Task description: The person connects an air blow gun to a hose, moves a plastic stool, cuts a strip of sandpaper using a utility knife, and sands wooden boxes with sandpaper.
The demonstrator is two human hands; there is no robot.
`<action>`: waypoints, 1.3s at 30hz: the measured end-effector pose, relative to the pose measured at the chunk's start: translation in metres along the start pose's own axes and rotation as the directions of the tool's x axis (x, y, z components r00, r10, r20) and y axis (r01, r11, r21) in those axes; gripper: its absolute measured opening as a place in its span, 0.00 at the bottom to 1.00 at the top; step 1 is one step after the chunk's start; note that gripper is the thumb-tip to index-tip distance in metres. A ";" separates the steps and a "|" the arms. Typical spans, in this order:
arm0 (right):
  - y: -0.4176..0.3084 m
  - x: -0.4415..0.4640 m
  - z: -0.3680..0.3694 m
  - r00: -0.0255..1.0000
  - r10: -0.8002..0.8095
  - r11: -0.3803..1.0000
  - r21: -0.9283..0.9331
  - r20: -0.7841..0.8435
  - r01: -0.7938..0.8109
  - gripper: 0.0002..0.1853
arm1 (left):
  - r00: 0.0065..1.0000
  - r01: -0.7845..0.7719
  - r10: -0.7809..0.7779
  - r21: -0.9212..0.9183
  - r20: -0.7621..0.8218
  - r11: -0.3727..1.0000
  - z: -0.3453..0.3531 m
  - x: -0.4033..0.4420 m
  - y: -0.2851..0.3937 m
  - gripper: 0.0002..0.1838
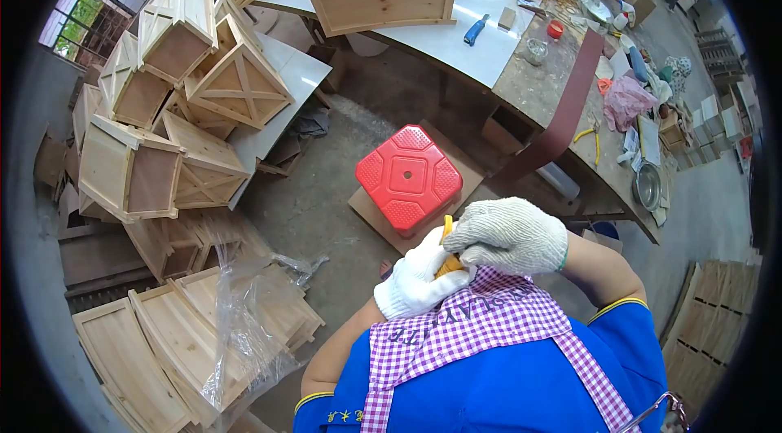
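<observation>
My left hand (422, 276), in a white glove, is closed around a small yellow-orange thing (449, 265) in front of my chest. Its kind is hard to make out, since fingers cover most of it. My right hand (511, 236), in a greyish knitted glove, lies over the left one with its fingers closed and touching it; what they grip is hidden. Just beyond both hands stands a red plastic stool (407, 176) on a flat sheet of cardboard (366, 209).
Wooden crates with X-shaped braces (236, 79) are stacked at left, above curved wooden panels (175, 335) partly under clear plastic film (244, 335). A wooden box (383, 5) and a blue tool (476, 30) rest on the worktable (423, 42). Pliers (595, 140) lie at right; a co-worker sits beyond.
</observation>
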State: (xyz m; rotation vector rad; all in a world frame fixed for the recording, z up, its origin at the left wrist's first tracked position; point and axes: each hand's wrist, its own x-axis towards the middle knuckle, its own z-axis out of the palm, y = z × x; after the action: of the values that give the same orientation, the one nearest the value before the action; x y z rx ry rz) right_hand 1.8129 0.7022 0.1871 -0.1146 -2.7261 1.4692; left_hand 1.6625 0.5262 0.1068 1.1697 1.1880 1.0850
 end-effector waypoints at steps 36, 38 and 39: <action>0.026 -0.036 0.005 0.883 0.251 0.968 -0.103 0.398 -0.228 0.20 | 0.966 -0.065 -0.101 0.600 0.238 0.797 -0.014 0.018 0.018 0.26; 0.008 -0.033 -0.008 0.894 0.319 0.948 -0.121 0.314 -0.295 0.20 | 0.957 -0.058 -0.115 0.562 0.268 0.825 -0.015 0.017 0.016 0.26; 0.002 -0.032 -0.013 0.896 0.384 0.922 -0.137 0.222 -0.361 0.21 | 0.963 -0.086 -0.056 0.498 0.263 0.863 -0.015 0.017 0.009 0.26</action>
State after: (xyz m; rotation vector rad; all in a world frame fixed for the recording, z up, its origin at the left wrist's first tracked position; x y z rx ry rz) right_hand 1.8456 0.7112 0.1926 -0.5238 -3.1084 1.5286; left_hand 1.6486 0.5451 0.1135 1.6761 1.2839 0.6011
